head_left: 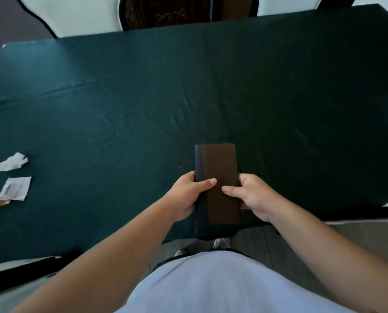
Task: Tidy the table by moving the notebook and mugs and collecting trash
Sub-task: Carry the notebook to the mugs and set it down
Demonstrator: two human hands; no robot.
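Notebook (218,177) is clamped at its near half by left grip (186,195) and right grip (251,195); it should be kept level while carried, scraps (10,177) lying far left.

The table (143,98) is covered by a dark green cloth, and most of it is free: from the middle toward 12, 1 and 2 o'clock nothing stands in the way. The notebook (218,177), held at both sides near the front edge, blocks the way at 6 o'clock. At 9 o'clock, near the left edge, lie a crumpled paper (9,162) and a flat wrapper (16,188), close together.
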